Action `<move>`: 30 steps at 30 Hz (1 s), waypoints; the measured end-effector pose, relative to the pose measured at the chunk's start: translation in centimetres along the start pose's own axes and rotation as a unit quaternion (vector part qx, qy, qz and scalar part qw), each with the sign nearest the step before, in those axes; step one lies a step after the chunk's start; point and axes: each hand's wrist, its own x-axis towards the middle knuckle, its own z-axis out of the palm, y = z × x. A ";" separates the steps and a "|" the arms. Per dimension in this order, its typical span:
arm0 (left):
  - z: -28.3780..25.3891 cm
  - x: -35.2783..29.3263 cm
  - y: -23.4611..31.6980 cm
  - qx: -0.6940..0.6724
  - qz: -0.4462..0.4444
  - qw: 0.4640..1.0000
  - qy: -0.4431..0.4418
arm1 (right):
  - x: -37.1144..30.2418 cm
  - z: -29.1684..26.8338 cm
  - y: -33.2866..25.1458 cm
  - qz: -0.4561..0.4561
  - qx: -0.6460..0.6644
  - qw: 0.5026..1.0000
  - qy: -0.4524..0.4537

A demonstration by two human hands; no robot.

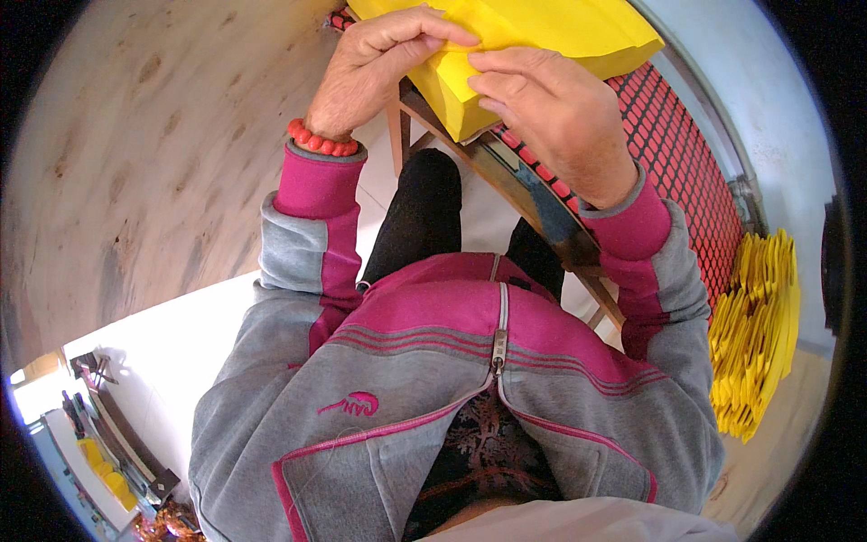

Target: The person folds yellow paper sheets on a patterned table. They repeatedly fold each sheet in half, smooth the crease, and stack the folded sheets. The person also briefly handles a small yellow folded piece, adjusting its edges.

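Note:
Bright yellow paper, layered and folded like a stack or flat packet, lies at the top of the view with its near corner jutting over the table edge. My left hand, wearing a red bead bracelet, pinches the paper between thumb and forefinger along a fold. Just to its right, my right hand also has fingertips closed on the near edge of the same paper. The two sets of fingertips almost meet. Exactly how many layers they grip is hidden.
A red-and-black patterned cover lies under the paper on a wooden-framed table. Folded yellow papers are piled at the right. A large wooden board fills the left. Yellow items sit at lower left.

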 end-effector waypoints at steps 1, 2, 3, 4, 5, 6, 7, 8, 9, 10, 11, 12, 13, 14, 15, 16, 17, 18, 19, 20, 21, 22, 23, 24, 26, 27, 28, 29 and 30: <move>0.0 0.0 0.0 0.011 0.004 1.000 0.000 | -0.1 0.1 0.1 0.008 0.005 1.000 -0.002; -0.1 0.1 0.1 0.008 0.003 1.000 -0.003 | -0.1 0.2 0.2 0.018 0.010 1.000 0.002; -0.1 0.0 0.1 0.006 0.002 1.000 -0.004 | -0.1 0.3 0.2 0.016 0.009 1.000 -0.001; 0.0 0.0 0.2 0.004 0.002 1.000 -0.006 | -0.1 0.3 0.3 0.016 0.008 1.000 0.002; 0.1 -0.1 0.3 -0.002 0.010 1.000 -0.001 | -0.1 0.4 0.3 0.018 0.006 1.000 -0.005; 0.2 -0.1 0.4 -0.007 0.018 1.000 0.005 | -0.1 0.3 0.3 0.019 0.013 1.000 -0.002; 0.5 -0.1 0.5 -0.015 0.025 0.999 0.014 | -0.1 0.3 0.4 0.022 0.020 1.000 -0.010; 0.7 -0.2 0.5 -0.022 0.033 0.999 0.023 | -0.1 0.2 0.4 0.022 0.025 0.999 -0.017; 1.0 -0.1 0.5 -0.031 0.041 0.998 0.036 | -0.1 0.2 0.5 0.022 0.030 0.999 -0.022; 1.1 -0.1 0.6 -0.040 0.049 0.997 0.049 | -0.1 0.2 0.7 0.020 0.033 0.999 -0.025; 1.1 -0.1 0.7 -0.047 0.036 0.997 0.041 | 0.0 0.2 0.9 0.019 0.033 0.999 -0.029; 1.1 0.0 0.8 -0.055 0.023 0.998 0.033 | 0.0 0.2 1.0 0.016 0.037 0.999 -0.028; 1.0 0.0 0.9 -0.063 0.010 0.998 0.026 | 0.1 0.2 1.2 0.014 0.039 0.999 -0.030; 0.7 0.0 1.0 -0.050 0.004 0.999 0.015 | 0.2 0.2 1.3 0.010 0.038 0.999 -0.033; 0.5 0.0 1.1 -0.037 -0.002 0.999 0.005 | 0.4 0.2 1.3 0.022 0.047 0.998 -0.040; 0.5 0.0 1.2 -0.025 -0.008 1.000 -0.006 | 0.5 0.2 1.4 0.033 0.052 0.997 -0.048; 0.5 0.0 1.3 -0.031 -0.014 0.999 0.009 | 0.6 0.1 1.4 0.045 0.056 0.996 -0.053; 0.6 -0.1 1.3 -0.037 -0.020 0.999 0.023 | 0.6 0.0 1.4 0.039 0.055 0.996 -0.055; 0.8 -0.1 1.3 -0.044 -0.026 0.998 0.037 | 0.7 -0.1 1.3 0.033 0.053 0.997 -0.054; 0.8 -0.1 1.3 -0.054 -0.026 0.997 0.038 | 0.7 -0.3 1.3 0.028 0.051 0.996 -0.064; 0.9 -0.1 1.3 -0.064 -0.027 0.997 0.040 | 0.6 -0.4 1.2 0.024 0.059 0.996 -0.062; 0.9 -0.2 1.2 -0.074 -0.028 0.996 0.042 | 0.6 -0.6 1.2 0.020 0.067 0.995 -0.070; 0.8 -0.2 1.2 -0.069 -0.030 0.996 0.038 | 0.6 -0.7 1.2 0.019 0.071 0.994 -0.076; 0.8 -0.2 1.1 -0.064 -0.033 0.997 0.034 | 0.5 -0.6 1.2 0.017 0.073 0.994 -0.074; 0.8 -0.3 1.0 -0.067 -0.033 0.997 0.033 | 0.5 -0.3 1.2 0.017 0.069 0.995 -0.066; 0.8 -0.3 1.0 -0.076 -0.031 0.996 0.037 | 0.5 -0.1 1.2 0.015 0.064 0.997 -0.051; 0.8 -0.3 1.0 -0.084 -0.030 0.995 0.042 | 0.6 0.1 1.2 0.014 0.059 0.997 -0.037; 0.8 -0.3 1.0 -0.078 -0.032 0.996 0.041 | 0.6 0.3 1.1 0.011 0.052 0.998 -0.020; 0.8 -0.3 1.0 -0.073 -0.033 0.996 0.041 | 0.6 0.5 1.0 0.025 0.055 0.998 -0.022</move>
